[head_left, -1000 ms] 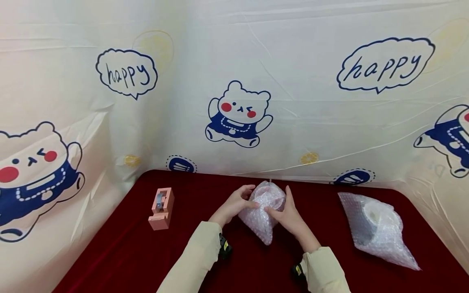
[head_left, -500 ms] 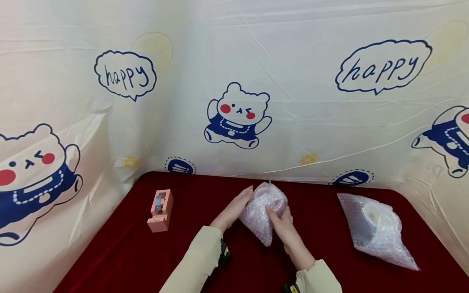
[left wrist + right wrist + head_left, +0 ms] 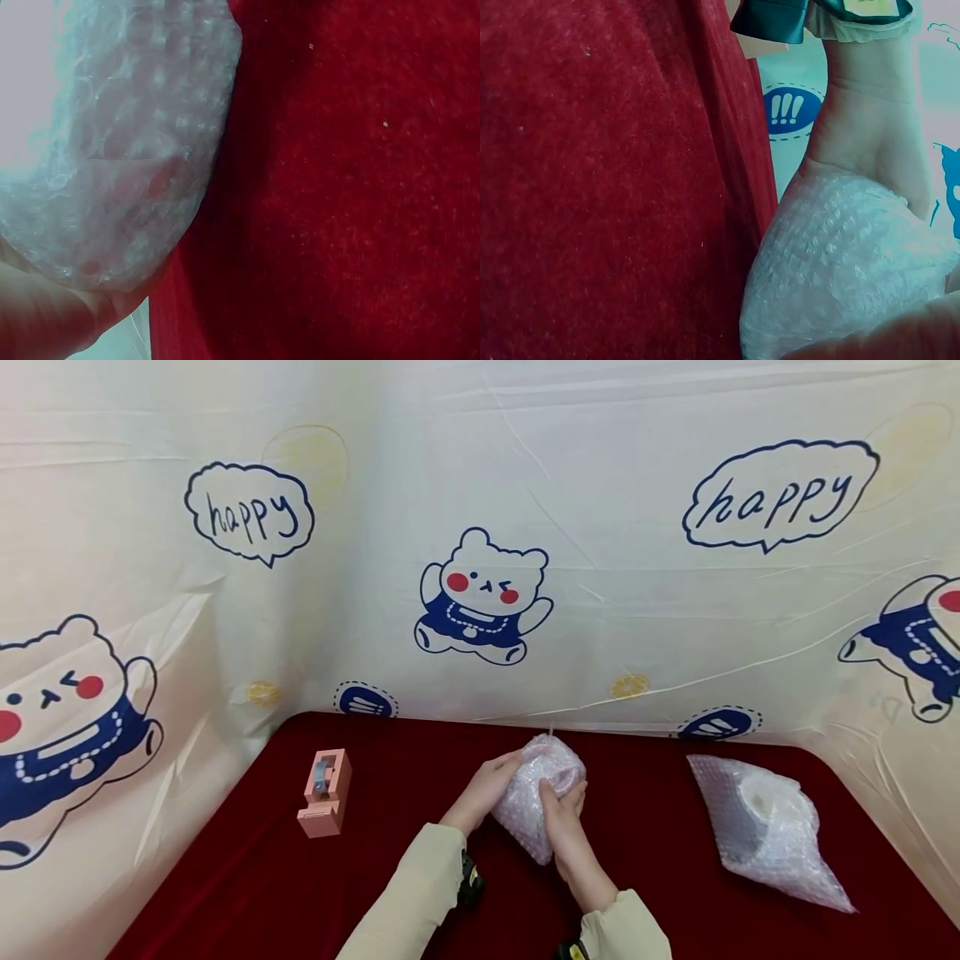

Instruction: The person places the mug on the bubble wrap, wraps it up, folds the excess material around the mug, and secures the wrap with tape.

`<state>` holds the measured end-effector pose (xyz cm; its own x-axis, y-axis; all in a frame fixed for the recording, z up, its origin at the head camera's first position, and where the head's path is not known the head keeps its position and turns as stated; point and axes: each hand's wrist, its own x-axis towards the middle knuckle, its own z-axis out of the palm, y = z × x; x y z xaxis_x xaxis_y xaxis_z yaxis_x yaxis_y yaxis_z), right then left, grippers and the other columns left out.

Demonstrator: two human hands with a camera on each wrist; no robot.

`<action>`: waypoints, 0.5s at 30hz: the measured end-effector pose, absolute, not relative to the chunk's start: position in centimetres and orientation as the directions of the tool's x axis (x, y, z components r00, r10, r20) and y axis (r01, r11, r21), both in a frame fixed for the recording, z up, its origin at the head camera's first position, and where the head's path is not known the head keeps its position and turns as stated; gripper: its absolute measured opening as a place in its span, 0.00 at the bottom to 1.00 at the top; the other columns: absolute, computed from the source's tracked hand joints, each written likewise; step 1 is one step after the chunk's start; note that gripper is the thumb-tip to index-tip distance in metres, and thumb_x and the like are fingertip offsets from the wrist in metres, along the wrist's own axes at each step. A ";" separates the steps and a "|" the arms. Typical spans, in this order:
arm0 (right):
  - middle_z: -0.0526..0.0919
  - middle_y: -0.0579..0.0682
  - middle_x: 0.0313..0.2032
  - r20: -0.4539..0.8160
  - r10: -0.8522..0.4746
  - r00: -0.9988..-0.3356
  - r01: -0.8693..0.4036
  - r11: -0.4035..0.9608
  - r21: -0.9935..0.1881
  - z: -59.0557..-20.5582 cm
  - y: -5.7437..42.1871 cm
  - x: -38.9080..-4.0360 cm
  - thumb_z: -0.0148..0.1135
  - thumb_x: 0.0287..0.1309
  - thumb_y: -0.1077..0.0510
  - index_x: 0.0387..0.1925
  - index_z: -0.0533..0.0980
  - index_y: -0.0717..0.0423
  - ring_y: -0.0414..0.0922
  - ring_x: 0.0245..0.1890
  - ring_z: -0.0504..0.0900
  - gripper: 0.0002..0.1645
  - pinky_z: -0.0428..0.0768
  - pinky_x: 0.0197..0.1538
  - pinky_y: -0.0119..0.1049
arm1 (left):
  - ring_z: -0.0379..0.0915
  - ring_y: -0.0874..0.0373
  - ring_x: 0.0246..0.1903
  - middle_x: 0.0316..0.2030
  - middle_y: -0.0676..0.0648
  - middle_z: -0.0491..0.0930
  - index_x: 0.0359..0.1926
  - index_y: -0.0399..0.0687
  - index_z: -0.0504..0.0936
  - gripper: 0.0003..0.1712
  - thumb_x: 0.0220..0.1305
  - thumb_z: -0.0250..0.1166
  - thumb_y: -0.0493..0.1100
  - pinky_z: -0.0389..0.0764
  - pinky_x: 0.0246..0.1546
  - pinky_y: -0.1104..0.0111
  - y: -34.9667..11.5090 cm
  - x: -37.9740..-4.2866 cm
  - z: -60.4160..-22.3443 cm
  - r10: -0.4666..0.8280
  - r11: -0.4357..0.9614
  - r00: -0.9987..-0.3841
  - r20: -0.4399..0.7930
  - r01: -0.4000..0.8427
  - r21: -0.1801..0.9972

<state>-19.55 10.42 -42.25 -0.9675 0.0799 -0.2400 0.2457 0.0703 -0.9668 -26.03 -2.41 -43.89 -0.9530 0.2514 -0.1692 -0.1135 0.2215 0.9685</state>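
A bubble-wrapped bundle (image 3: 527,806) lies near the back middle of the red cloth, its pointed end toward the person. My left hand (image 3: 486,787) rests along its left side, fingers fairly straight against the wrap. With its thumb on top and its fingers round the right side, my right hand (image 3: 567,827) grips the bundle. The left wrist view shows the bubble wrap (image 3: 150,112) close up, part of a hand below it. In the right wrist view, the left palm (image 3: 870,142) is against the bundle (image 3: 832,255). What the wrap contains is hidden.
A pink tape dispenser (image 3: 322,819) with a small tape roll stands at the left. Another bubble-wrap parcel (image 3: 780,843), with a round white shape inside, lies at the right. A printed curtain (image 3: 600,627) hangs behind the red-covered table (image 3: 390,768).
Both thumbs were on top of the bundle; the left hand has flattened along its left side. The right hand has shifted left and its fingers have come round the right side.
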 end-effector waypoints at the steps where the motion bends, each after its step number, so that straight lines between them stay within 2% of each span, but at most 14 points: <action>1: 0.14 0.71 0.68 -0.237 0.081 -0.968 0.242 0.061 -0.968 -42.3 10.3 -19.6 0.38 0.71 0.44 0.66 0.13 0.68 0.65 0.69 0.17 0.54 0.29 0.71 0.61 | 0.63 0.45 0.66 0.67 0.44 0.67 0.67 0.51 0.68 0.30 0.70 0.48 0.60 0.65 0.65 0.49 -2.4 -26.1 -43.8 0.247 0.218 -0.954 -0.168 -0.115 0.969; 6: 0.13 0.72 0.67 -0.226 0.089 -0.970 0.230 0.044 -0.972 -42.2 10.1 -20.0 0.37 0.71 0.46 0.65 0.13 0.69 0.64 0.69 0.15 0.53 0.26 0.71 0.60 | 0.63 0.44 0.66 0.67 0.43 0.67 0.66 0.51 0.69 0.31 0.70 0.48 0.60 0.66 0.64 0.48 -2.4 -26.1 -43.7 0.243 0.221 -0.959 -0.149 -0.095 0.971; 15: 0.16 0.72 0.68 -0.213 0.119 -0.970 0.222 0.066 -0.973 -41.3 10.9 -20.3 0.38 0.70 0.48 0.66 0.15 0.69 0.64 0.70 0.17 0.52 0.26 0.72 0.58 | 0.62 0.45 0.66 0.68 0.45 0.67 0.67 0.53 0.68 0.29 0.71 0.47 0.59 0.65 0.65 0.49 -1.3 -25.9 -43.0 0.234 0.178 -0.964 -0.122 -0.081 0.981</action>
<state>-20.27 10.87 -41.35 -0.9698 0.1185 -0.2132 0.2219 0.0655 -0.9729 -25.88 -1.31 -43.04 -0.9645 0.2343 -0.1219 -0.0807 0.1782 0.9807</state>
